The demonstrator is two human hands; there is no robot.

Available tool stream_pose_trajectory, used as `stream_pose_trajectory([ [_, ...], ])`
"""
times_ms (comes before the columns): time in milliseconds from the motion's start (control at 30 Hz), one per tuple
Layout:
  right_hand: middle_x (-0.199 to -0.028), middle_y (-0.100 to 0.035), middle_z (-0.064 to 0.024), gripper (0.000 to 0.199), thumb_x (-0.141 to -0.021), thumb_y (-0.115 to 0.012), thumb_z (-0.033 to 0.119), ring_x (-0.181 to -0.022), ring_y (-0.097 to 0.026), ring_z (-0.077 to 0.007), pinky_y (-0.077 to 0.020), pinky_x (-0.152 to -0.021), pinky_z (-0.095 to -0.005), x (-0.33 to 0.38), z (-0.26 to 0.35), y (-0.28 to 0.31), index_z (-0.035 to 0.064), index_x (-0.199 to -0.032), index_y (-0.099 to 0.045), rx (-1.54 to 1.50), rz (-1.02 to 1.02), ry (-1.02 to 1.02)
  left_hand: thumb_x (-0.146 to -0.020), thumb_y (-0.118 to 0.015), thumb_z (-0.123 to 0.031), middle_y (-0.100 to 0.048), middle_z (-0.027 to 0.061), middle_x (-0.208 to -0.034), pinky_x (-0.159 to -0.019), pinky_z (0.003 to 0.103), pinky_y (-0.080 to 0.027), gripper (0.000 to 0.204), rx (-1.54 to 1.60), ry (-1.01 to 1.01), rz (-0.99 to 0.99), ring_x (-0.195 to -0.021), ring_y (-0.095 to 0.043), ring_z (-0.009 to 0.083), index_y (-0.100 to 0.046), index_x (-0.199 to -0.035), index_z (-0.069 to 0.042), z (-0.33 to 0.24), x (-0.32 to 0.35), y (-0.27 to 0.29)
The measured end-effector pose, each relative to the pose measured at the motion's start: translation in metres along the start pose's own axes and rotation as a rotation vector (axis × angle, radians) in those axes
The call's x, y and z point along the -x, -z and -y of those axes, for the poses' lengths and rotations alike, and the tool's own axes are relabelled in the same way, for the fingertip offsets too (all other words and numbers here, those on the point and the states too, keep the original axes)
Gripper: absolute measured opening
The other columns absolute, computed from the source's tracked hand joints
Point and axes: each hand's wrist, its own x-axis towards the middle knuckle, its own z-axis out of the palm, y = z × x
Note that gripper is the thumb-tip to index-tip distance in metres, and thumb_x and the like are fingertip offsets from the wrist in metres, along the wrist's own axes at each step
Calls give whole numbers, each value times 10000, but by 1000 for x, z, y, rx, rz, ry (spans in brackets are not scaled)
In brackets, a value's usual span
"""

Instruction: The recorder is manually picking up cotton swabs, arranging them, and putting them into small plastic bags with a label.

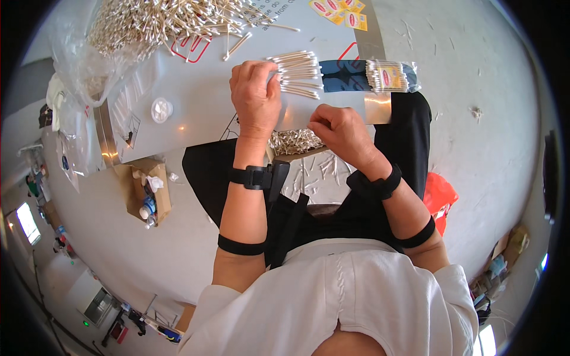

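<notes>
A row of cotton swabs lies fanned side by side on the printed metal table. At the row's left end is my left hand, its fingers bent and the thumb close to the index finger around the swab tips. Lower and to the right, my right hand hovers by the table's near edge with fingers curled into a pinch; what they hold, if anything, is hidden. Dark blue plastic touches the right ends of the row. Beyond it sits a clear pack of cotton swabs with a yellow label.
A large heap of swabs spills from a clear bag at the far left. Yellow cards lie at the back. A small round white container stands left. Below the near edge is a box of swabs; a cardboard box holds bottles.
</notes>
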Motion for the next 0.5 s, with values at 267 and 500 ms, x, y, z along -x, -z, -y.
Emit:
stream_pose_trajectory([
  [267,-691,-628,-168,126,-783,-628,154,-678,-614,-368,-488,-612,-433,-11,4,-6,32,-753,-636,-35,-33,-58,-695,-720,-63,-550,25,-821,-777,389,-419,140,-217,-114,239,-856,-527,258,-627,-791,-106,-6,-25,-11],
  [500,-621,-588,-137,121,-803,-632,105,-543,-568,-247,-450,-542,-348,-13,0,-9,-14,-785,-617,-35,-46,-29,-706,-713,-71,-558,32,-818,-779,394,-419,115,-207,-189,218,-870,-529,272,-614,-760,-94,13,-58,-11],
])
